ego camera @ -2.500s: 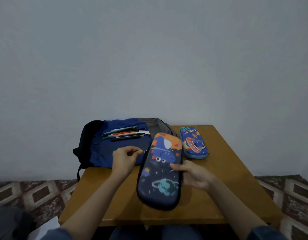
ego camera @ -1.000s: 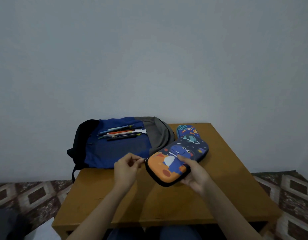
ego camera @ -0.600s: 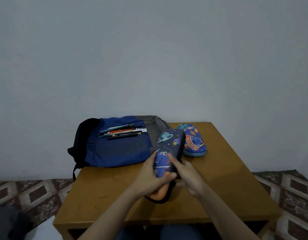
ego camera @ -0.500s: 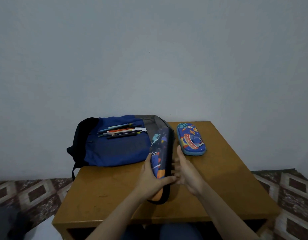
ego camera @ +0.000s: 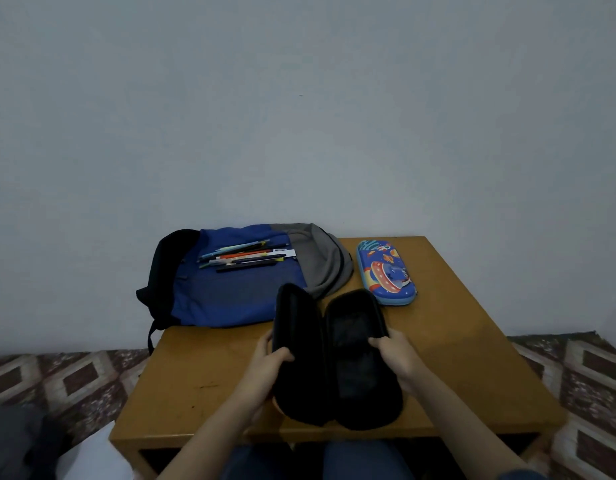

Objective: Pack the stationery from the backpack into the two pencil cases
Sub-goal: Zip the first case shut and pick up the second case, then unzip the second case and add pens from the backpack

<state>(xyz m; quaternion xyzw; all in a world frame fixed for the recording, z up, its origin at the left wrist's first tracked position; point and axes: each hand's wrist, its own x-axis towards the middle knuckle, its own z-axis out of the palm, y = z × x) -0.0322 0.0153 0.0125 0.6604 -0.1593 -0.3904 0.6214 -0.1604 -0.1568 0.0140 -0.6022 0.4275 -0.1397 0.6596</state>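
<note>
A dark pencil case [ego camera: 334, 358] lies spread open like a book at the table's front middle, its black lining facing up and nothing visible inside. My left hand [ego camera: 265, 372] grips its left half and my right hand [ego camera: 396, 358] grips its right half. A second, blue pencil case [ego camera: 384, 271] with a rocket print lies shut at the back right. The blue and grey backpack [ego camera: 237, 292] lies flat at the back left, with several pens and pencils [ego camera: 244, 259] resting on top of it.
The wooden table [ego camera: 472, 368] stands against a plain wall. Its front edge is just below the open case, above my knees. Patterned floor tiles [ego camera: 74, 379] show on both sides.
I unzipped the dark case, turned it upright, then spread its two halves open flat on the table. The blue case, backpack and pens stayed in place.
</note>
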